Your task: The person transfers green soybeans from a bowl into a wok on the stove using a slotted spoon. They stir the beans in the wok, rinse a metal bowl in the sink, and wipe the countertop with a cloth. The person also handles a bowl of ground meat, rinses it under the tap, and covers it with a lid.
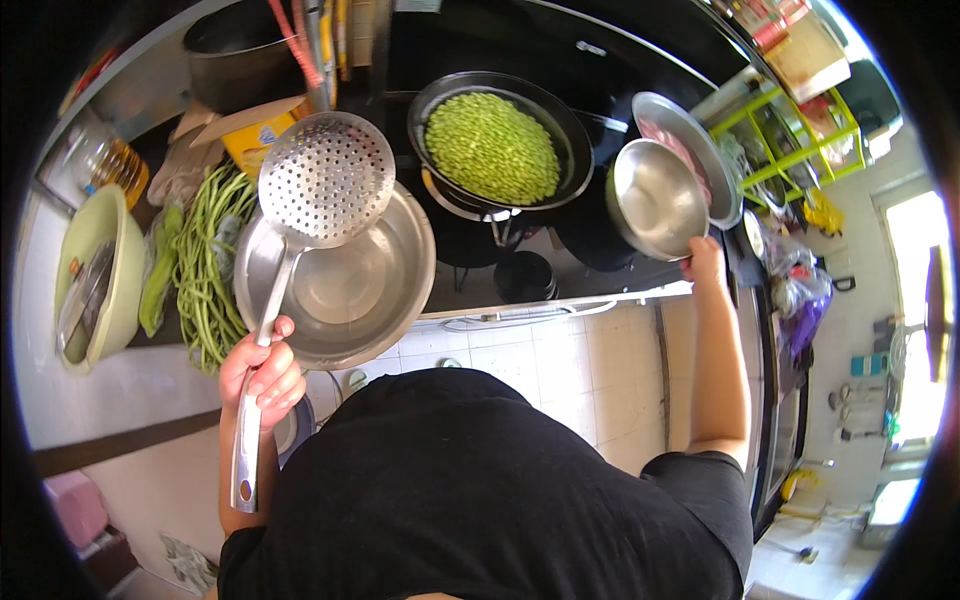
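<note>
My left hand (262,378) is closed round the handle of a metal skimmer (328,178), whose perforated head is over the far side of a large steel basin (395,300). My right hand (706,262) grips the rim of a smaller steel bowl (660,197), tilted, with nothing visible inside it. Between the two hands, a black wok (577,165) on the stove holds a heap of small green pieces (490,147), perhaps chopped beans. Partly behind the steel bowl stands a wider metal basin (728,190) with something pink, like meat, in it.
Long green beans (205,250) lie left of the steel basin, beside a pale green tub (125,285). A yellow box (258,135) and dark pot (240,70) stand farther back. At the right are a green rack (790,145) and plastic bags (800,290).
</note>
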A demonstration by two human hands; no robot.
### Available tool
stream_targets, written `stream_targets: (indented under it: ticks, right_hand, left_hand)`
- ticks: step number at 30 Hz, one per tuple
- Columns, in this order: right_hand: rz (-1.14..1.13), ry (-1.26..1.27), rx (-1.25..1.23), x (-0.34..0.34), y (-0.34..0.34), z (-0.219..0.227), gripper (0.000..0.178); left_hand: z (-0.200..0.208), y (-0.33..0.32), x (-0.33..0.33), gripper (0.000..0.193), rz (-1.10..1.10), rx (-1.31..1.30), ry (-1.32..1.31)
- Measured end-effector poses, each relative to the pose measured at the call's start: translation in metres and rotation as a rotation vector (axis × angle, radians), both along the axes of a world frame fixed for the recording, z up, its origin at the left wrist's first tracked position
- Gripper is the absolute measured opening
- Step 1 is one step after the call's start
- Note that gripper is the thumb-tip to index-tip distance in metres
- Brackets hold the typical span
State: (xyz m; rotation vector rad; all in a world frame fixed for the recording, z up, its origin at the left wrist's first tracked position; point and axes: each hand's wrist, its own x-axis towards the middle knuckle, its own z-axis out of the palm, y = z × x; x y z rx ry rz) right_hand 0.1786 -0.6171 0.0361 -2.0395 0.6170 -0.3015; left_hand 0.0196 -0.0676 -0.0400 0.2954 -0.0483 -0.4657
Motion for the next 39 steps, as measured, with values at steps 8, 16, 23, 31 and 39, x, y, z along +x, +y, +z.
stream_targets:
  ticks: [8,16,23,31,39]
  right_hand:
    - [-0.005,0.141,0.129,-0.041,-0.023,-0.136,0.014]
    - [-0.053,0.177,0.340,-0.028,-0.019,-0.173,0.013]
    - [-0.155,0.111,0.563,-0.047,0.006,-0.169,0.037]
    - [0.970,-0.002,0.570,-0.099,0.169,-0.073,0.036]
    - [0.908,0.529,1.032,-0.084,0.272,0.001,0.029]
  left_hand:
    - [0.010,-0.044,0.028,0.027,-0.125,-0.141,0.007]
    - [0.018,-0.070,0.040,0.026,-0.120,-0.125,-0.072]
    - [0.017,-0.068,0.038,0.029,-0.041,-0.064,-0.118]
    - [0.035,-0.096,0.067,0.026,0.074,0.245,-0.157]
    - [0.013,-0.093,0.091,0.044,0.353,1.039,-0.579]
